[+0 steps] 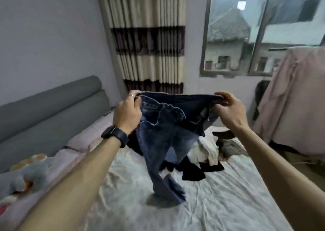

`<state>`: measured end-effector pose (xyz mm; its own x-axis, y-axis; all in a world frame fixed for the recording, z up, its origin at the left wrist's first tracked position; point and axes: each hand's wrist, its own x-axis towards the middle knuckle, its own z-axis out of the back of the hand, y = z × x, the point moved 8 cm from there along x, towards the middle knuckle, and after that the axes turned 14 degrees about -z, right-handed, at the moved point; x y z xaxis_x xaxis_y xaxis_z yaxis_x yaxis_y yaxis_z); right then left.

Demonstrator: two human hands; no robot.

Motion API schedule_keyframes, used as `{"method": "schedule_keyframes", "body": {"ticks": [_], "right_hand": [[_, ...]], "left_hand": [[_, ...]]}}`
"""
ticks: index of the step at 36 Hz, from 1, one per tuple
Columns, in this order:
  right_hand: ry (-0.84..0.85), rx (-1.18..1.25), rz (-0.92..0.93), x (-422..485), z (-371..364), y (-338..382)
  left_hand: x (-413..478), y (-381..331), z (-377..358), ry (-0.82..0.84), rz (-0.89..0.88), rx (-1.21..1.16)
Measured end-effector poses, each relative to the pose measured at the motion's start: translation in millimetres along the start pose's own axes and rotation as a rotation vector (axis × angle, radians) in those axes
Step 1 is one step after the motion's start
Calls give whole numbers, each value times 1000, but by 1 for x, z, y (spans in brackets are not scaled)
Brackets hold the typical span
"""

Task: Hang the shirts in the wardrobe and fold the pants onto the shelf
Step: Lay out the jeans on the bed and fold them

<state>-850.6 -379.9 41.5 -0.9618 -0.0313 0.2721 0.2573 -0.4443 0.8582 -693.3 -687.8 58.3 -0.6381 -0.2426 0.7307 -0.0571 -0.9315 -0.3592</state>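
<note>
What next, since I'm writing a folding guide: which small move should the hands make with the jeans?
Probably bring the two hands together, laying one leg over the other. The left hand and right hand grip the jeans at opposite ends of the waistband, held spread, and the legs hang loose toward the bed.

We see a bed w/ a wrinkled pale sheet and a grey padded headboard along its left side. A loose pile of clothes, black and cream pcs mixed, lies on the sheet toward the far right. Patterned bedding w/ orange and grey-blue marks sits bunched at the left edge. The hems of a pair of jeans hang at the sheet, centre; we can't tell if they touch.
</note>
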Motion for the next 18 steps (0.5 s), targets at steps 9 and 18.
{"method": "schedule_keyframes", "body": {"ticks": [9,18], "right_hand": [[-468,-198,369,-8,155,132],[-625,-292,471,-6,224,217]], "left_hand": [[102,-113,82,-235,-195,3],[141,-179,156,-410,-234,-93]]}}
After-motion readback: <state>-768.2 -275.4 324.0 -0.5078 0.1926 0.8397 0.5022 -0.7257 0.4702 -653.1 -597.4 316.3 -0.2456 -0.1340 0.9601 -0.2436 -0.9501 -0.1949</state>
